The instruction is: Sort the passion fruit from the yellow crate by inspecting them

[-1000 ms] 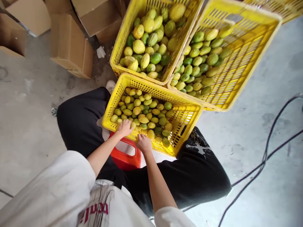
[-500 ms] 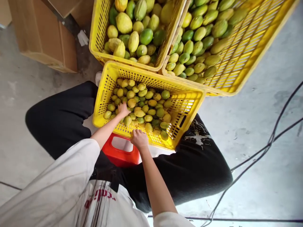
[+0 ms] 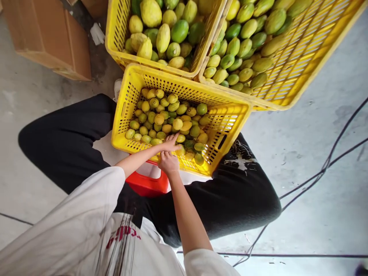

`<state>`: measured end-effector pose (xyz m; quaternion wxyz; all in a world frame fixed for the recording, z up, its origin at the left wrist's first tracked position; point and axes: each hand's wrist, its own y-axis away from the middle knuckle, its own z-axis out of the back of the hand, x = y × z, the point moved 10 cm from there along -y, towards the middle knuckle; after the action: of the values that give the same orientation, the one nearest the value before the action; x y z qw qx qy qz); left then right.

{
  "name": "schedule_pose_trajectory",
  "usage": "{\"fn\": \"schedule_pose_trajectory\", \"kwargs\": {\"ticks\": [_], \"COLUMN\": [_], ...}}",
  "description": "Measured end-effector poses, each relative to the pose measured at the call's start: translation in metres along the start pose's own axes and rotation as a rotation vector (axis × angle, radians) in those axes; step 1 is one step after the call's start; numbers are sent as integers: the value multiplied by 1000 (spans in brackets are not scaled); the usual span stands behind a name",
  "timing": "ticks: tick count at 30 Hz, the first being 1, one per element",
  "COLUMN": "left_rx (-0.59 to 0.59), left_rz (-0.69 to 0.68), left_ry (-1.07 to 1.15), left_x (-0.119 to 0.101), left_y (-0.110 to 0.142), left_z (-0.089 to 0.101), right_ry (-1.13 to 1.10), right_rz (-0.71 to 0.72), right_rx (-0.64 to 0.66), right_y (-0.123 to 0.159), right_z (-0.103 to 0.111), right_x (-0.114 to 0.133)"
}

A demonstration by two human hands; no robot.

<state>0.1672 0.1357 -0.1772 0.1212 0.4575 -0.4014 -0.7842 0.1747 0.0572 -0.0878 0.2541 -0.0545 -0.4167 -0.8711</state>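
Many fruits [image 3: 177,124] lie in the near crate [image 3: 117,140]; how do they handle?

Probably light, firm, slippery; cup each round its middle. Your left hand [image 3: 171,143] spreads over them, nothing visibly grasped; your right hand [image 3: 168,162] curls round the crate's rim.

Change noted?

Your left hand lies further right than earlier

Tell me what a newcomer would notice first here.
First comes the yellow crate between the knees, holding green and yellow fruit, with the left hand over the fruit and the right hand curled at the near rim. Beyond it stand two more crates of fruit. A red object shows between the thighs.
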Motion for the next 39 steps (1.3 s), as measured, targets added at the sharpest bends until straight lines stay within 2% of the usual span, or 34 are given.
{"fn": "schedule_pose_trajectory", "kwargs": {"ticks": [1, 3, 6, 7, 10, 13, 16, 19, 23, 26, 30, 36, 39], "left_rx": [9, 6, -135, -203, -245, -258, -195, -8, 108, 189, 275, 212, 231], "left_rz": [2, 21, 71, 45, -46, -52, -166, -361, -415, -407, -323, -73, -9], "left_ry": [-68, -180, -330, -475, -746, -829, -900, -1007, -1103, -1060, -955, -896, -906], "left_x": [-2, 2, 17, 16, 18, 30, 41, 52, 63, 68, 71, 75, 80], "left_y": [1, 3, 8, 9, 7, 0, -3, 2, 7, 8, 4, -13, -17], "left_z": [-3, 8, 54, 70, 86, 96, 106, 102, 105, 110, 116, 124, 127], "right_ry": [1, -5, -12, -12, -17, -36, -60, -86, -116, -137, -146, -137, -135], "right_rz": [-1, -7, -8, -6, -4, -2, 2, 5, 9, 18, 26, 27, 28], "right_rx": [3, 9, 9, 10, 18, 37, 47, 56, 55, 34, 7, -1, 9], "right_y": [0, 0, 0, 1, 1, 1, 1, 0, -1, -2, -2, -3, -3], "right_z": [0, -1, -1, -1, -1, -1, -1, -1, -1, 1, 2, 0, 0], "right_x": [0, 0, 0, 1, 1, 2, 3, 5, 6, 8, 8, 8, 9]}}
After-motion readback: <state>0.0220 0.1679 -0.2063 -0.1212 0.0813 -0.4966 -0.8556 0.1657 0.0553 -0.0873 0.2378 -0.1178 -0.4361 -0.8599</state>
